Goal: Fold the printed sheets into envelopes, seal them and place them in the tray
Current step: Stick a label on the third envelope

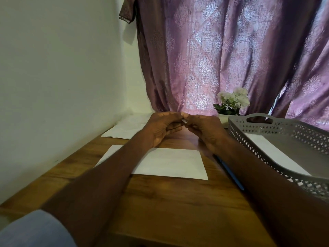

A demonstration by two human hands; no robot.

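Two hands meet above the wooden table [178,202]
Your left hand [160,129] and right hand [206,129] pinch a small pale scrap [184,120]; the white folded sheet [170,163] lies beneath, beside the grey perforated plastic tray [263,129]

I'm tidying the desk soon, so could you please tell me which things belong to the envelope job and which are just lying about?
Job: white folded sheet; white paper pile; grey perforated plastic tray; small pale piece pinched between both hands.
Lying about: white potted flowers; blue pen; purple patterned curtain.
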